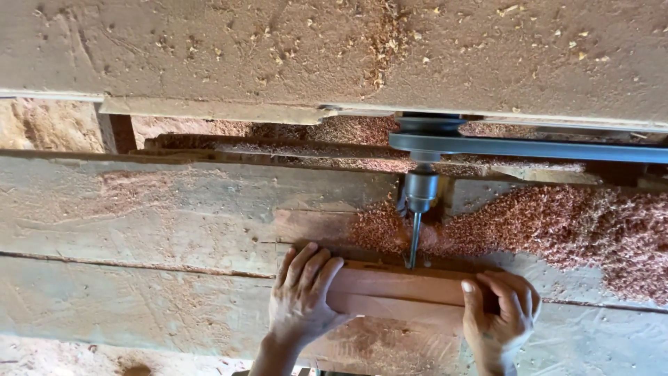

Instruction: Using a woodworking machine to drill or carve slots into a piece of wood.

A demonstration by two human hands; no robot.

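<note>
A reddish wooden block [400, 289] lies on the plank bench, its far edge against the tip of a metal drill bit [415, 240]. The bit sticks out of a grey chuck [421, 191] under a belt pulley. My left hand [303, 296] grips the block's left end, fingers laid over its top. My right hand [502, 313] grips the right end, thumb on top. Both hands press the block toward the bit.
A dark drive belt [543, 148] runs right from the pulley [428, 125]. A heap of reddish wood shavings [577, 230] covers the bench to the right of the bit. A wide dusty plank [278, 49] spans the top.
</note>
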